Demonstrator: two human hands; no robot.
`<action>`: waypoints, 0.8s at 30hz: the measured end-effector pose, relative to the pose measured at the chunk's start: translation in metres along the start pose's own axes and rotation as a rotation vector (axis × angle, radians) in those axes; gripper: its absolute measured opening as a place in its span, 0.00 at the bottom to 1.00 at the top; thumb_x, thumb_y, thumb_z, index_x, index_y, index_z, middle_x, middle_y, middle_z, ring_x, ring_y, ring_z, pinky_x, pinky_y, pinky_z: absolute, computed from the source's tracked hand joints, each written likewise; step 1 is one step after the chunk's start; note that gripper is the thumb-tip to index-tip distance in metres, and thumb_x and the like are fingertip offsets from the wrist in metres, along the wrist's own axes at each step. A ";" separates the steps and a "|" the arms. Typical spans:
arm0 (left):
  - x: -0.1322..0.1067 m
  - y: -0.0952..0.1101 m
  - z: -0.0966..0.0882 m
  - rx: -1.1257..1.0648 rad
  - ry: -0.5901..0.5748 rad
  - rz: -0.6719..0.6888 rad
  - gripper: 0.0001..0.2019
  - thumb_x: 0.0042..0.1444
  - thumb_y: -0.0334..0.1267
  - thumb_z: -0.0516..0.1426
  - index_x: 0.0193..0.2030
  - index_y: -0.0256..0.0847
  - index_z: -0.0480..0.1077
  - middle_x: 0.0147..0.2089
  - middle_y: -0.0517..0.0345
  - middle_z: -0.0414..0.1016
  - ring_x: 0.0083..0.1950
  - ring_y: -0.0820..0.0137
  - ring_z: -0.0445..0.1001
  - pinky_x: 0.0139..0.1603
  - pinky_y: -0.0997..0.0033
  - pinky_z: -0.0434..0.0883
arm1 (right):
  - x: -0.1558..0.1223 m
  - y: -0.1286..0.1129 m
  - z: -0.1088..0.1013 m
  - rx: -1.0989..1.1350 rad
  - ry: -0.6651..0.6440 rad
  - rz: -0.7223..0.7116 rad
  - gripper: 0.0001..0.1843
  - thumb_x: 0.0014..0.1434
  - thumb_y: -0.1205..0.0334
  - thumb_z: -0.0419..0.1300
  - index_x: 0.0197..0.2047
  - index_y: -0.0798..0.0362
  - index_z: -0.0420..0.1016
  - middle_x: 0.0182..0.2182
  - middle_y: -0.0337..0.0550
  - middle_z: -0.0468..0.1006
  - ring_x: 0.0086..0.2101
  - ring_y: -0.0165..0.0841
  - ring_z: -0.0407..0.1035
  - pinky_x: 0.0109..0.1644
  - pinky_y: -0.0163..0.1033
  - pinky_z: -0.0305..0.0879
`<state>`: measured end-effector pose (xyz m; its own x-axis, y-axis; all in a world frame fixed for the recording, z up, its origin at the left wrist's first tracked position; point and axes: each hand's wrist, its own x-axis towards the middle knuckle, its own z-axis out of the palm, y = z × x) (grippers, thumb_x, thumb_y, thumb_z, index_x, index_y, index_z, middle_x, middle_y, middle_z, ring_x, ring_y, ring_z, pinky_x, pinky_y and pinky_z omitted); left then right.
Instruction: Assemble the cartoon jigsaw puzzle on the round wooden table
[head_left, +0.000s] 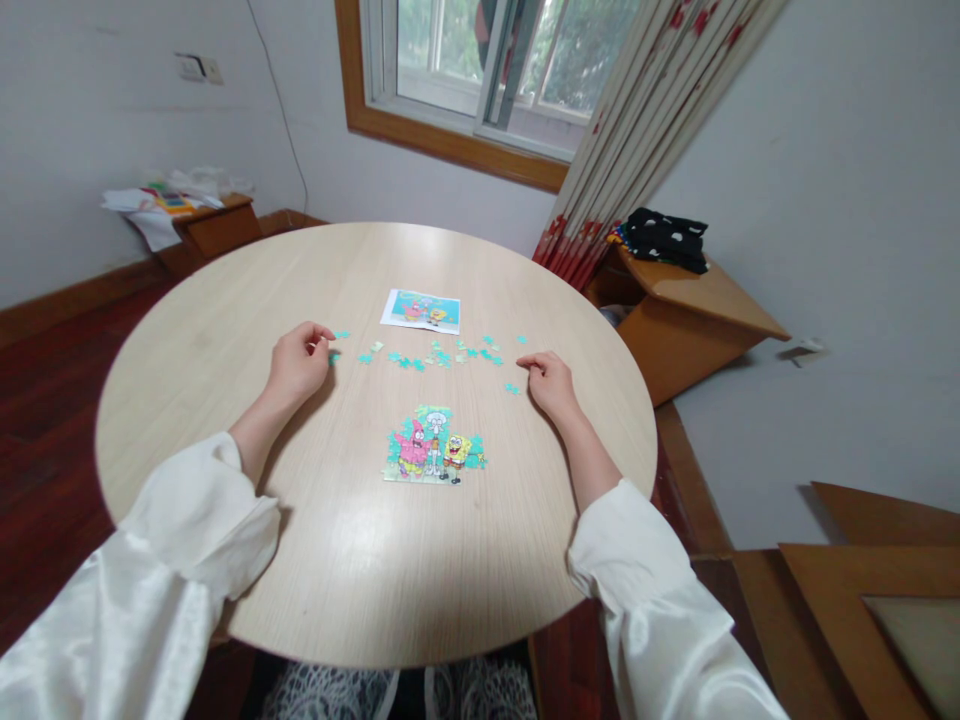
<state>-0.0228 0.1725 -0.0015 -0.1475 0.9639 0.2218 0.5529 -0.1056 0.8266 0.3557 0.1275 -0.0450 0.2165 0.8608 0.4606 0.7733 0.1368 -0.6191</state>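
Observation:
A partly joined cartoon jigsaw puzzle (427,455) lies on the round wooden table (360,570), with pink, pale and yellow figures on it. Beyond it, loose turquoise and pale puzzle pieces (442,357) are scattered in a band. My left hand (300,362) rests at the band's left end, fingers loosely curved and apart, close beside two puzzle pieces (341,335); I see nothing held in it. At the right end, my right hand (551,383) has its index finger stretched out and the others curled, near a turquoise piece (513,389).
Behind the pieces lies a printed picture sheet (424,311) with the same figures. A wooden stand (675,300) bearing folded black cloth (666,238) is past the table's right edge. Papers lie on a low cabinet (217,228) at back left. A curtain (622,120) hangs by the window.

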 end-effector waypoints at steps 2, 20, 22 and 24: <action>-0.001 0.001 -0.003 -0.030 0.048 -0.005 0.07 0.53 0.25 0.51 0.32 0.41 0.66 0.25 0.64 0.62 0.27 0.72 0.61 0.30 0.70 0.57 | 0.000 0.000 0.000 -0.003 -0.007 0.007 0.18 0.50 0.73 0.49 0.31 0.51 0.81 0.34 0.46 0.80 0.39 0.38 0.73 0.50 0.49 0.69; 0.014 -0.003 -0.016 -0.225 0.473 -0.106 0.18 0.51 0.10 0.44 0.27 0.40 0.56 0.27 0.67 0.54 0.29 0.76 0.56 0.33 0.75 0.52 | 0.000 -0.002 -0.002 -0.003 -0.017 0.023 0.18 0.50 0.74 0.50 0.31 0.53 0.81 0.35 0.47 0.80 0.39 0.38 0.73 0.50 0.48 0.68; 0.014 -0.003 -0.015 -0.233 0.473 -0.100 0.18 0.51 0.10 0.45 0.27 0.40 0.56 0.27 0.67 0.56 0.30 0.76 0.57 0.33 0.75 0.53 | 0.000 -0.002 -0.002 0.002 -0.016 0.026 0.18 0.50 0.74 0.50 0.32 0.53 0.81 0.35 0.47 0.80 0.39 0.38 0.74 0.50 0.48 0.68; 0.014 -0.001 -0.014 -0.242 0.467 -0.089 0.17 0.51 0.11 0.47 0.27 0.39 0.57 0.27 0.67 0.57 0.30 0.76 0.58 0.33 0.75 0.55 | 0.000 -0.001 -0.002 0.008 -0.016 0.029 0.18 0.51 0.74 0.50 0.32 0.53 0.81 0.35 0.47 0.79 0.39 0.38 0.74 0.50 0.48 0.68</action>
<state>-0.0371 0.1821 0.0080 -0.5647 0.7663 0.3064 0.3245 -0.1352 0.9362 0.3560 0.1269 -0.0432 0.2293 0.8719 0.4326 0.7620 0.1157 -0.6372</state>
